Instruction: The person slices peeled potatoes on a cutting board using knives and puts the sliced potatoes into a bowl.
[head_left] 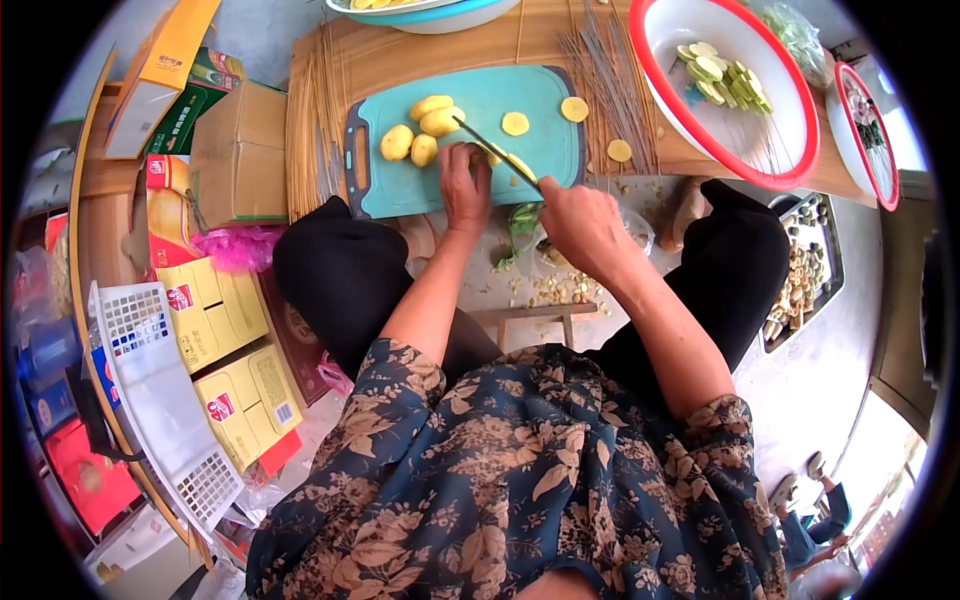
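A low wooden table stands before my knees, a teal cutting board on it. My left hand presses fingers-down on a potato piece I can barely see beneath it; my right hand is closed round the knife, blade angled beside my left fingers. A few slices lie cut beyond my hands; four peeled potatoes wait further left. Bamboo skewers crowd the board's far right, beside a red-rimmed basin.
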